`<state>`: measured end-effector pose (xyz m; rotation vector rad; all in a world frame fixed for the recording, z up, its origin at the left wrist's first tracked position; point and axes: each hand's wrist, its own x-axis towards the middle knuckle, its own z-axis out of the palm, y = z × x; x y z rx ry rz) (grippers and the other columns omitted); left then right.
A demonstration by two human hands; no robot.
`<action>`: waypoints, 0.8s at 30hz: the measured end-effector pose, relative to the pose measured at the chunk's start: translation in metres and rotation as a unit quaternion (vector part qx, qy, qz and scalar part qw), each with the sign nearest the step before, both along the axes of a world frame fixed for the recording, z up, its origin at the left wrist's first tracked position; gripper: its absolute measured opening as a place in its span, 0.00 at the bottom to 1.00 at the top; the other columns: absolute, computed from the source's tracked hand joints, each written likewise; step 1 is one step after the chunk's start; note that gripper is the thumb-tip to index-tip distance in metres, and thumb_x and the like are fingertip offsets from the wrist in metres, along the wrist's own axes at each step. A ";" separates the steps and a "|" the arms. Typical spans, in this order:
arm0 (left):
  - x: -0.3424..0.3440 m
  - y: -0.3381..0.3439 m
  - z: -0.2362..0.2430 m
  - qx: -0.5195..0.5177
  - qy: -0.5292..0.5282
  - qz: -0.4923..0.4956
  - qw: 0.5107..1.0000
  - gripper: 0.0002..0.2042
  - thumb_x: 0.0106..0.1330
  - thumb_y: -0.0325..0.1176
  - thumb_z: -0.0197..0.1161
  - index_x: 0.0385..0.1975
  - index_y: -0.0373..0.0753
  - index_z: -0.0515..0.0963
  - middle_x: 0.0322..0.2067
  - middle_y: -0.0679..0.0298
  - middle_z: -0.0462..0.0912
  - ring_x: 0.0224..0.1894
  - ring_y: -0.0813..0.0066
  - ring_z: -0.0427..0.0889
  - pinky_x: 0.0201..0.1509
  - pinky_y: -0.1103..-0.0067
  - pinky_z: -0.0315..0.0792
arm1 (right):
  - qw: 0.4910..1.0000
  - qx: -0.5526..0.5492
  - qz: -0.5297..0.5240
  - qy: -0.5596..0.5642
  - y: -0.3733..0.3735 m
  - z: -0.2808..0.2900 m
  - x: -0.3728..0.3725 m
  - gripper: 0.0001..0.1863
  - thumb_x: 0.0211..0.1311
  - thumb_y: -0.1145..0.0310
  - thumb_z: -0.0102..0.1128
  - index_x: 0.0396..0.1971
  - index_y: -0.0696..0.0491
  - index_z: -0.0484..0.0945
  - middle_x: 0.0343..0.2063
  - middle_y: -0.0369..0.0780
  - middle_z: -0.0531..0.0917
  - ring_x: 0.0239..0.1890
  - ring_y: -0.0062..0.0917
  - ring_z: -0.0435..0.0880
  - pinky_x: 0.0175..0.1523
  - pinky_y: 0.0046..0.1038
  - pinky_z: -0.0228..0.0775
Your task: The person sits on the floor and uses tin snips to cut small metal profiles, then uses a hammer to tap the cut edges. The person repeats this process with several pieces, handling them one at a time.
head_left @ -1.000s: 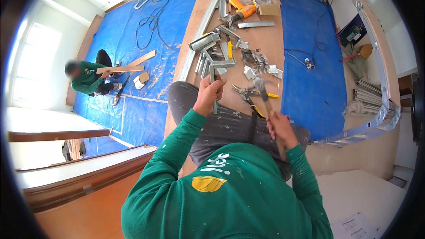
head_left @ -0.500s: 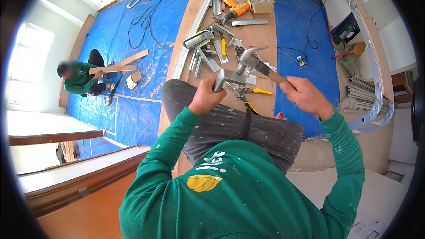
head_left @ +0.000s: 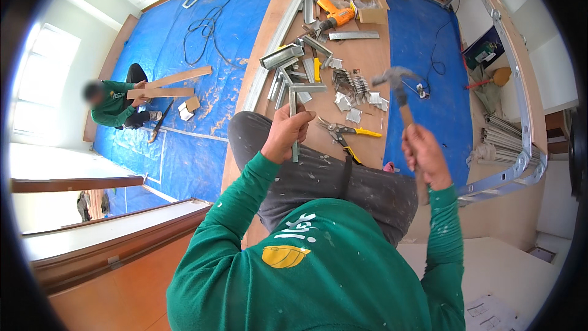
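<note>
Left hand: while its fingers clasp the bent metal piece, it is left of the yellow-handled snips
Right hand: wrapped around the hammer, right of the snips

Building work is filling this room: blue floor sheeting is stretching either side of a brown board, an orange drill and metal pieces are cluttering it, and a ladder is looming right.
</note>
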<state>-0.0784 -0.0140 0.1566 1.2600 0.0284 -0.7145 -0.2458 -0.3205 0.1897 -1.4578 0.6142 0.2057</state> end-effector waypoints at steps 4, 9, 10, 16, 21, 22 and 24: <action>0.006 -0.001 -0.007 0.012 -0.030 0.061 0.998 0.14 0.68 0.26 0.65 0.26 0.46 0.66 0.16 0.75 0.63 0.14 0.86 0.60 0.17 0.82 0.54 | 0.999 0.015 -0.001 0.047 0.035 -0.078 -0.015 0.19 0.82 0.49 0.52 0.39 0.51 0.73 0.23 0.31 0.74 0.17 0.14 0.71 0.19 0.20 0.64; 0.011 0.007 -0.009 0.006 -0.069 0.101 0.993 0.13 0.68 0.25 0.65 0.28 0.45 0.66 0.16 0.74 0.65 0.14 0.85 0.61 0.17 0.81 0.54 | 0.995 0.035 0.041 0.081 0.069 -0.103 -0.020 0.19 0.82 0.50 0.52 0.37 0.52 0.73 0.22 0.31 0.75 0.17 0.14 0.71 0.19 0.22 0.65; 0.013 0.010 -0.010 0.020 -0.080 0.111 0.990 0.13 0.68 0.24 0.65 0.28 0.44 0.66 0.16 0.73 0.65 0.14 0.85 0.61 0.17 0.81 0.54 | 0.995 0.028 0.054 0.081 0.070 -0.100 -0.019 0.19 0.82 0.50 0.52 0.37 0.52 0.73 0.22 0.31 0.74 0.17 0.13 0.71 0.19 0.22 0.65; 0.019 0.023 -0.008 -0.010 -0.052 0.174 0.983 0.12 0.69 0.26 0.66 0.30 0.44 0.67 0.17 0.74 0.64 0.15 0.85 0.63 0.19 0.81 0.55 | 0.993 -0.026 0.110 0.039 0.061 -0.087 -0.001 0.19 0.82 0.50 0.52 0.38 0.53 0.74 0.21 0.31 0.74 0.18 0.12 0.71 0.21 0.21 0.66; 0.030 0.038 -0.010 -0.074 -0.082 0.210 0.971 0.11 0.70 0.29 0.66 0.33 0.44 0.67 0.20 0.73 0.64 0.17 0.83 0.64 0.19 0.80 0.58 | 0.990 -0.058 0.119 0.041 0.058 -0.101 -0.013 0.19 0.82 0.51 0.51 0.38 0.53 0.74 0.21 0.31 0.74 0.18 0.13 0.71 0.21 0.21 0.66; 0.032 0.042 -0.011 -0.083 -0.091 0.215 0.969 0.11 0.70 0.29 0.65 0.34 0.44 0.67 0.21 0.72 0.64 0.17 0.83 0.64 0.19 0.80 0.58 | 0.991 -0.049 0.115 0.045 0.056 -0.107 -0.015 0.19 0.82 0.51 0.51 0.38 0.53 0.74 0.21 0.31 0.74 0.18 0.13 0.72 0.20 0.21 0.66; 0.039 0.053 -0.021 -0.136 -0.088 0.213 0.963 0.09 0.72 0.29 0.65 0.36 0.43 0.69 0.23 0.71 0.66 0.20 0.81 0.68 0.23 0.79 0.64 | 0.992 -0.036 0.113 0.046 0.058 -0.110 -0.017 0.19 0.82 0.52 0.51 0.38 0.53 0.74 0.21 0.31 0.74 0.17 0.13 0.72 0.20 0.22 0.66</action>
